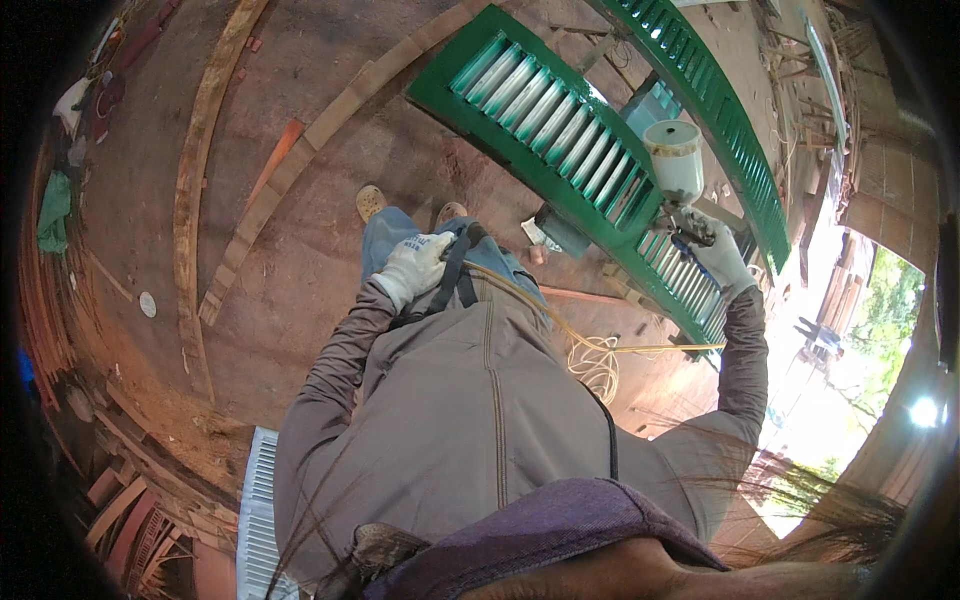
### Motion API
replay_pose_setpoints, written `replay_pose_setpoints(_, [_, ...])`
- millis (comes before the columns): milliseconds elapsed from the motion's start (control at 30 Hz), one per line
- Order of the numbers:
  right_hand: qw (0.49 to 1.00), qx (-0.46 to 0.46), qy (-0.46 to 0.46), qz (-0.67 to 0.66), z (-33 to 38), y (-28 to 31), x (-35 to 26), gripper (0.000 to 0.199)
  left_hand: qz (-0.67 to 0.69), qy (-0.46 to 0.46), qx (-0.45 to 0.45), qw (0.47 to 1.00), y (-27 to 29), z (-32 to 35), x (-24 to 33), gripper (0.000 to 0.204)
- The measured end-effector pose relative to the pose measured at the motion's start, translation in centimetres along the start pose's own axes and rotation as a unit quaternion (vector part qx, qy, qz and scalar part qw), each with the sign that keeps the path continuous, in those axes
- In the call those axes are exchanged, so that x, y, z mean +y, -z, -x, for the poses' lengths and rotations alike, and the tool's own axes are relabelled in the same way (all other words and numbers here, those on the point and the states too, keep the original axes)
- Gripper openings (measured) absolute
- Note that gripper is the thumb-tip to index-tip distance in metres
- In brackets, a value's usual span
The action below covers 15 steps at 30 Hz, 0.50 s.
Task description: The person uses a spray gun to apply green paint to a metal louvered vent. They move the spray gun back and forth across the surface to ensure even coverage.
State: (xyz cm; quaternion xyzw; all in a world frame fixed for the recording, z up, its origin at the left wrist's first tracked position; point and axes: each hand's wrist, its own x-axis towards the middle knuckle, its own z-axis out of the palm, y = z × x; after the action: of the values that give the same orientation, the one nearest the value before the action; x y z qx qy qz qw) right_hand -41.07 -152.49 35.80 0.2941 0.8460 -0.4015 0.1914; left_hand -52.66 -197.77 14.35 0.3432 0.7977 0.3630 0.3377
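Note:
My right hand, in a white glove, grips a spray gun with a white paint cup on top. It is over a green louvred shutter panel, whose slats are partly pale and partly green. My left hand, also gloved, is at my waist with its fingers curled round a black strap. Beside that strap a yellow hose emerges and runs to the right under my right forearm. Whether my left fingers also touch the hose is hidden.
A second green louvred panel stands beyond the first. Loose hose coils lie on the floor. Long wooden boards cross the floor at left. Behind my left elbow is a pale louvred panel. Timber is stacked at lower left.

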Motion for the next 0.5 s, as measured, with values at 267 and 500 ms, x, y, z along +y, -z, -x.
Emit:
replay_pose_setpoints(267, [0.948, 0.143, 0.055, 0.279, -3.9, -0.3, 1.2, 0.042, -0.006, -0.003, 0.003, 1.0, 1.3, -0.1, 0.3, 0.039])
replay_pose_setpoints(500, [0.909, 0.218, 0.048, 0.352, -6.1, 0.5, 0.9, 0.044, -0.011, 0.018, 0.007, 1.0, 1.9, 0.3, 0.3, 0.037])
